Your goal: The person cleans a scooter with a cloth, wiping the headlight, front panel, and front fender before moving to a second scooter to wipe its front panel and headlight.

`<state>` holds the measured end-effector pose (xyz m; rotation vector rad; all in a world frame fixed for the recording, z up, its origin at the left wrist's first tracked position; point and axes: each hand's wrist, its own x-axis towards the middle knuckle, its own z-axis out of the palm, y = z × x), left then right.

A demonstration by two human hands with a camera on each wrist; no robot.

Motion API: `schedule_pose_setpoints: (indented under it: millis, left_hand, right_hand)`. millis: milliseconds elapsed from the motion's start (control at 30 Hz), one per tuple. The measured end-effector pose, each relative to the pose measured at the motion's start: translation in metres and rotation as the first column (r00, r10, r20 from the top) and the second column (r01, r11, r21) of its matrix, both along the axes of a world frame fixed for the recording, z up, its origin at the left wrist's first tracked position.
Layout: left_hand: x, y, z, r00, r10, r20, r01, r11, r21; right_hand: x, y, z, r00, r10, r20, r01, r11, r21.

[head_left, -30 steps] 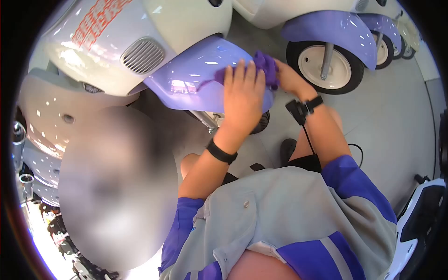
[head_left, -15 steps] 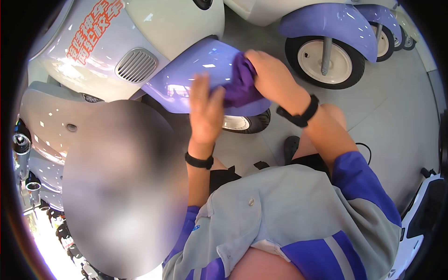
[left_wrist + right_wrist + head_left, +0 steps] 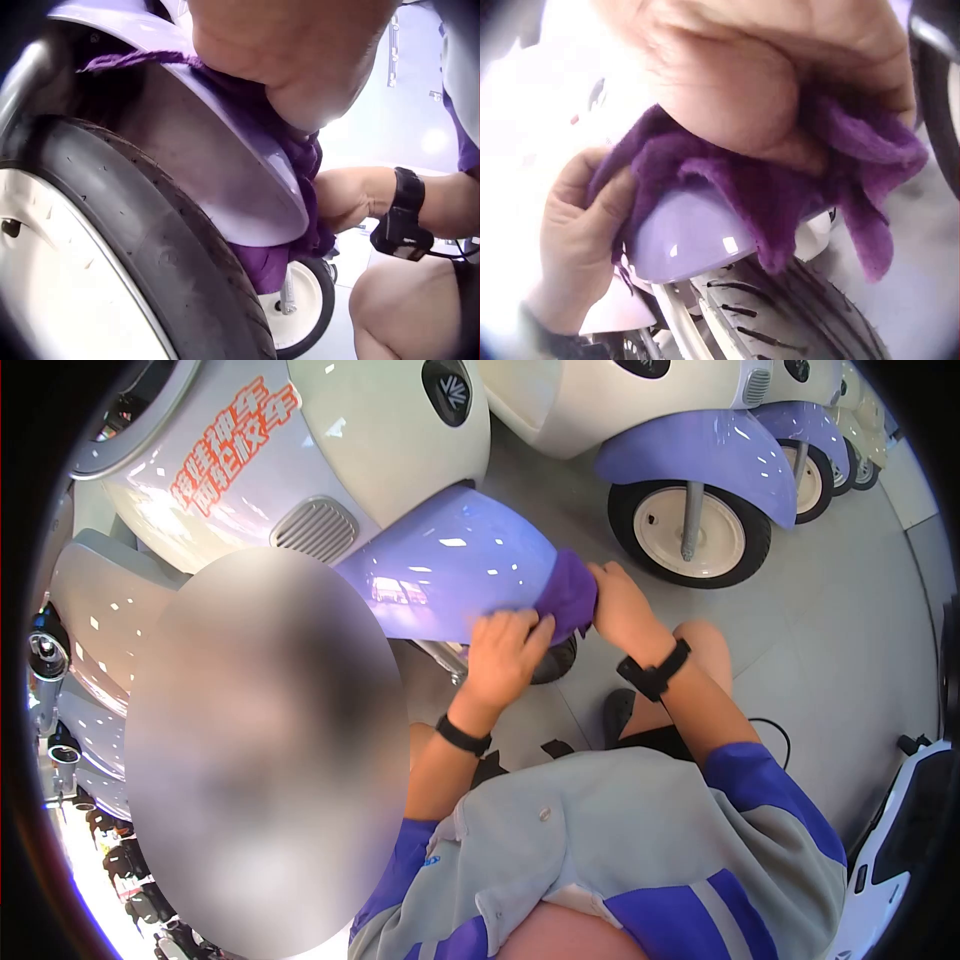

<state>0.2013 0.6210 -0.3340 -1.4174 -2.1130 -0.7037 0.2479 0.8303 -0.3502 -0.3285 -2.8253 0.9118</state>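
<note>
At the middle of the head view, we see the left hand (image 3: 505, 655) pinching one edge of the cloth (image 3: 570, 595) and the right hand (image 3: 625, 610) gripping its other side. Half a second ago the cloth lay further up the fender (image 3: 450, 560), with the left hand's fingers spread beside it; now it wraps the fender's tip, held from both sides, so we judge both flanks of the tip are being reached together. Just below, the tyre (image 3: 150, 210) fills the lower left of the left wrist view, seemingly leaving little room under the rim. Beyond, the body (image 3: 390, 450) with red lettering (image 3: 235, 445) takes the upper left (a blurred patch (image 3: 265, 760) hides much below it from us). Furthest, another wheel (image 3: 690, 535) stands at the upper right, clear of both hands.
</note>
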Motion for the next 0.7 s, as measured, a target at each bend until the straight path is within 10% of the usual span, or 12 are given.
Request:
schedule_pose_setpoints:
  millis: [367, 467, 700]
  left_hand:
    - [-0.052, 0.010, 0.076, 0.931, 0.352, -0.095, -0.353, 0.936, 0.001]
    - [-0.044, 0.025, 0.063, 0.946, 0.312, -0.088, -0.321, 0.942, -0.100]
    - [0.006, 0.038, 0.036, 0.998, 0.045, -0.048, -0.060, 0.925, -0.375]
  right_hand:
    - [-0.140, 0.020, 0.056, 0.705, 0.521, -0.482, -0.585, 0.811, 0.021]
    - [-0.139, 0.030, 0.029, 0.867, 0.440, -0.234, -0.498, 0.760, -0.418]
    - [-0.033, 0.032, 0.011, 0.968, 0.247, 0.036, -0.240, 0.960, -0.142]
